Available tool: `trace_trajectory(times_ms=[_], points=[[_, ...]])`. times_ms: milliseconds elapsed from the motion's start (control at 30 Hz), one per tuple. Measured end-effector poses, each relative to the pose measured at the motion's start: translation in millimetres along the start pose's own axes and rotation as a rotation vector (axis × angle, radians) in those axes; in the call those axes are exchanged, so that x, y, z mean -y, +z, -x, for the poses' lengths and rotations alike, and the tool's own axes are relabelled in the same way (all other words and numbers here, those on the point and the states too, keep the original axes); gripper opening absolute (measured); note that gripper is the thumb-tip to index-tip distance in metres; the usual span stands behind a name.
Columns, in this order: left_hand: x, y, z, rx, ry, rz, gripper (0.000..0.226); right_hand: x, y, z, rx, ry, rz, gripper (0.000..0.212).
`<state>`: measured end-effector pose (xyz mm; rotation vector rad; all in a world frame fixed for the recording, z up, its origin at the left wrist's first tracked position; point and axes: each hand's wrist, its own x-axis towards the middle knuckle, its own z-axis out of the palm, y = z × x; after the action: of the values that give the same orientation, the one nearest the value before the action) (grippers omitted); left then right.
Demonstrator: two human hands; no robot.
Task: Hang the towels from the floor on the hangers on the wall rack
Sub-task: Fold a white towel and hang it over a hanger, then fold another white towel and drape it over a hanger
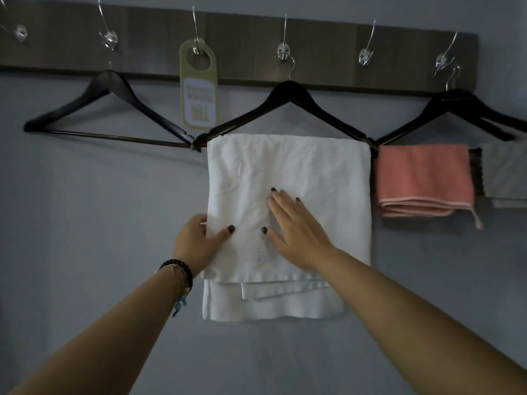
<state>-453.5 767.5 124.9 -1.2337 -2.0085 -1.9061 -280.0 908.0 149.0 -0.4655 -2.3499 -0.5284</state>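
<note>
- Head view: a big white folded towel (288,195) is hanging over the bar of the middle black wooden hanger (285,109), which is hanging from a silver hook on the long dark wooden wall rack (242,38).
- The left hand (196,243) is pinching the towel's left edge, thumb in front and fingers tucked behind.
- The right hand (293,232) is lying flat on the towel's front with straight, spread fingers, gripping nothing.
- What could go wrong: the towel's back layers are hanging lower than the front, so I think a hard tug could be pulling it off the bar or tipping the hanger.
- Counting: three hanger spots are showing. The left black hanger (105,109) is bare. The far right black hangers (462,109) are looking doubled.
- Three towels are hanging: the white one, a pink folded towel (425,178) and a grey towel (504,172) at the right edge.
- Six hooks are showing, and one tan paper door tag (198,84).
</note>
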Motion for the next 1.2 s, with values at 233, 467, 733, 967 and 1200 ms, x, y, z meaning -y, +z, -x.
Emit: trace_trajectory(times_ms=[233, 467, 733, 967, 1200], points=[[11, -71, 65, 0.175, 0.144, -0.222, 0.055, 62, -40, 69, 0.089, 0.134, -0.14, 0.067], [22, -168, 156, 0.407, 0.191, -0.325, 0.052, 177, -82, 167, 0.183, 0.28, -0.318, 0.07], [29, -250, 273, 0.572, 0.124, -0.483, 0.053, 265, -115, 253, 0.359, 0.348, -0.402, 0.076], [37, -284, 379, 0.594, 0.015, -0.541, 0.052, 303, -126, 321, 0.501, 0.359, -0.47, 0.078], [64, -317, 487, 0.67, -0.136, -0.615, 0.051, 356, -124, 400, 0.645, 0.292, -0.545, 0.079]])
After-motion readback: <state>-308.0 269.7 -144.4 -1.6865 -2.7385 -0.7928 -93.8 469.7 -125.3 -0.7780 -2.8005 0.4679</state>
